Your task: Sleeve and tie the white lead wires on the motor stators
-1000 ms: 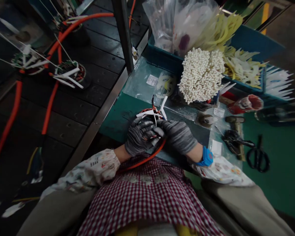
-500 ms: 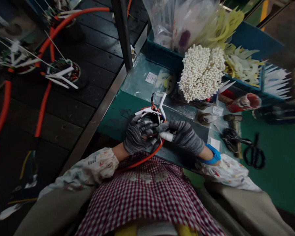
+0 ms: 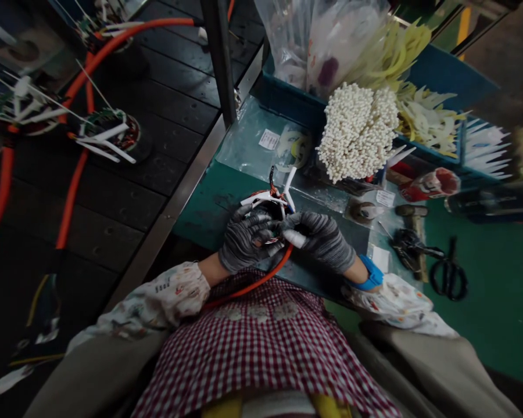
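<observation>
A round motor stator (image 3: 265, 200) with copper windings and white sleeves sticking up lies on the bench close in front of me. My left hand (image 3: 246, 239), in a grey striped glove, is wrapped over its left and near side. At its right edge my right hand (image 3: 322, 239), gloved alike with white wrapping on the thumb, has its fingers pinched together. What sits in that pinch is hidden. An orange cable (image 3: 264, 280) runs from beneath the right fingertips, curving down and left over the checked apron.
Behind the stator stand blue bins (image 3: 287, 101) and a bundle of white-tipped ties (image 3: 358, 132). To the right lie a hammer (image 3: 412, 211) and black scissors (image 3: 448, 273). Leftward, more stators (image 3: 108, 136) with orange cables (image 3: 72, 200) sit on a dark slatted surface.
My right wrist has shifted slightly left, while the fingers stay at the stator's right edge. My left hand keeps its grip. The stators on the left have slid slightly leftward in view.
</observation>
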Action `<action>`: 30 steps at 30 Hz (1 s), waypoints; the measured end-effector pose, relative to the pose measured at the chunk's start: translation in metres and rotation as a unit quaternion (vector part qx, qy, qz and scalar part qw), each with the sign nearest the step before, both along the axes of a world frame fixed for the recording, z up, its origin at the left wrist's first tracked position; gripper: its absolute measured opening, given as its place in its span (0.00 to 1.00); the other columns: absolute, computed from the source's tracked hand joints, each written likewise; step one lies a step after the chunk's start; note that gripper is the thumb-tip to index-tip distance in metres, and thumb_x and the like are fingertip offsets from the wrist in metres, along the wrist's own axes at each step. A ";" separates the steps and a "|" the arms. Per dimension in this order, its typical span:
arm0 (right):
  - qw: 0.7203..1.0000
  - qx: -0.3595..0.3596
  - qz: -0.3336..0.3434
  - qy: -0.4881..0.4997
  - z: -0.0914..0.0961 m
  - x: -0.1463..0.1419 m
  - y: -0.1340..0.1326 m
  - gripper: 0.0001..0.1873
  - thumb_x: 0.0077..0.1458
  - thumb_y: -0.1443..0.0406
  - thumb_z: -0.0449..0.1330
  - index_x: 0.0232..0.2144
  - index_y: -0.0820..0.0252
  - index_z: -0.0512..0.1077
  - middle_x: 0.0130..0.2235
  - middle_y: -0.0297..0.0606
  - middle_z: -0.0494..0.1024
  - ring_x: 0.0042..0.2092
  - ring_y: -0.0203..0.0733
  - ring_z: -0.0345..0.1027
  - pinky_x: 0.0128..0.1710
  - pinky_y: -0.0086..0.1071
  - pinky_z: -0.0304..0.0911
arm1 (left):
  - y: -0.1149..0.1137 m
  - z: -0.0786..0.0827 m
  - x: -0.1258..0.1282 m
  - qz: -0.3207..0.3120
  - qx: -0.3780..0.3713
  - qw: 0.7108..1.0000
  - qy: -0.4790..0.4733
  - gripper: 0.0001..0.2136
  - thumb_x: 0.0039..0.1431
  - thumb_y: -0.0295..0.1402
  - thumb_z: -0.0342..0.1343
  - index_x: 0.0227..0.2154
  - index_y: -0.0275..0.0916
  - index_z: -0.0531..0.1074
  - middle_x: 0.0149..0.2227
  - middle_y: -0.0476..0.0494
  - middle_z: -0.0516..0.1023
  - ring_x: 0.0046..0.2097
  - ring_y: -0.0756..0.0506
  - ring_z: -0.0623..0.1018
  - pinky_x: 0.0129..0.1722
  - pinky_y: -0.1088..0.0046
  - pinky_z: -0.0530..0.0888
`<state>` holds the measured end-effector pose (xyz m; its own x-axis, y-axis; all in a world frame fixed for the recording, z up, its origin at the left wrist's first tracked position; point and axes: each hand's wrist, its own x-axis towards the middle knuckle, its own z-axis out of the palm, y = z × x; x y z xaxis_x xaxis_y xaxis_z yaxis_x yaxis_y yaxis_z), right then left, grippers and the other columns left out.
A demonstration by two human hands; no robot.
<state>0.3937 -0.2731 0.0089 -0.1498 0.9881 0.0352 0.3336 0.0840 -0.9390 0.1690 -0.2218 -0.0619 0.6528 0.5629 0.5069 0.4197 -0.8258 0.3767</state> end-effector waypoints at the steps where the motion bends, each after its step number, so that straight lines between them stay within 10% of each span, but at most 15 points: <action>1: 1.000 0.013 0.003 0.002 -0.002 0.001 -0.001 0.07 0.63 0.61 0.69 0.41 0.56 0.84 0.39 0.38 0.89 0.38 0.44 0.82 0.42 0.37 0.77 | 0.000 0.000 0.000 -0.002 0.008 1.000 -0.008 0.07 0.66 0.44 0.62 0.44 0.51 0.79 0.46 0.50 0.88 0.52 0.40 0.86 0.66 0.48 0.77; 16: 1.000 0.002 -0.002 -0.017 -0.003 0.005 0.004 0.10 0.66 0.57 0.68 0.43 0.57 0.83 0.40 0.39 0.89 0.38 0.42 0.81 0.41 0.37 0.77 | 0.002 0.000 0.000 -0.005 -0.015 1.000 -0.007 0.08 0.67 0.45 0.63 0.44 0.52 0.81 0.47 0.49 0.88 0.52 0.39 0.86 0.66 0.48 0.77; 24: 0.978 0.039 0.074 -0.194 -0.007 0.012 -0.014 0.13 0.70 0.53 0.65 0.49 0.50 0.84 0.42 0.39 0.88 0.37 0.44 0.81 0.38 0.35 0.75 | -0.001 -0.009 0.000 -0.009 -0.017 0.999 -0.036 0.07 0.67 0.41 0.62 0.43 0.48 0.81 0.46 0.51 0.89 0.50 0.40 0.87 0.67 0.48 0.75; 30: 0.913 0.263 0.197 -0.242 -0.021 0.025 -0.003 0.09 0.73 0.63 0.63 0.47 0.47 0.84 0.47 0.42 0.88 0.47 0.48 0.83 0.46 0.40 0.79 | 0.002 -0.008 0.000 -0.008 0.000 0.999 -0.040 0.11 0.64 0.44 0.63 0.44 0.46 0.81 0.45 0.47 0.89 0.50 0.39 0.87 0.65 0.46 0.77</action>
<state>0.4187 -0.2765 -0.0117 -0.6139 0.7197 0.3243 0.5456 0.6837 -0.4846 0.1694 -0.2203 -0.0703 0.6193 0.5528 0.5576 0.3758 -0.8322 0.4076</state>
